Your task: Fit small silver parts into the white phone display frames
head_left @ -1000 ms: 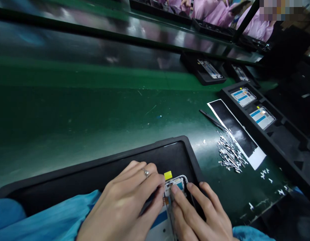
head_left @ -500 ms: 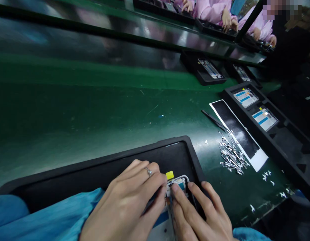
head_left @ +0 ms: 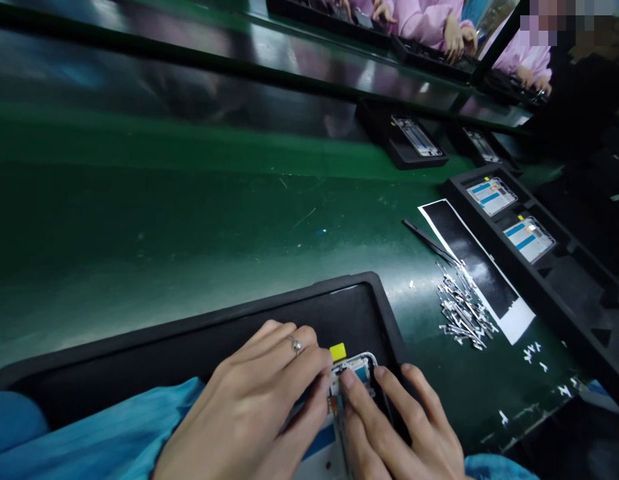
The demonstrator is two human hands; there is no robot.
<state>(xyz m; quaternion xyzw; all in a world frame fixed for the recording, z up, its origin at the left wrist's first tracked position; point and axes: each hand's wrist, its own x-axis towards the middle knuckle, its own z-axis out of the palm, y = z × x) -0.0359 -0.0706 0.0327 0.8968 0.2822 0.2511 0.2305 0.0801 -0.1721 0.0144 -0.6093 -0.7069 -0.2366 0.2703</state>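
A white phone frame [head_left: 358, 366] with a blue strip and a yellow tab [head_left: 337, 351] lies in a black foam tray [head_left: 229, 333] at the bottom of the view. My left hand [head_left: 254, 413], wearing a ring, rests on the frame's left side with its fingers curled and pressed down on it. My right hand [head_left: 394, 427] presses its fingertips onto the frame's right side and upper part. Both sleeves are blue. Most of the frame is hidden under the two hands.
A pile of small metal parts [head_left: 462, 310] lies on the green belt beside a black-and-white sheet [head_left: 472, 263] and black tweezers [head_left: 427, 241]. A long black tray [head_left: 564, 280] with phone frames [head_left: 529, 239] runs along the right. Other people in pink work at the far side [head_left: 429, 20].
Hands and frame stay in place; only small finger shifts on the frame. The view has drifted slightly.
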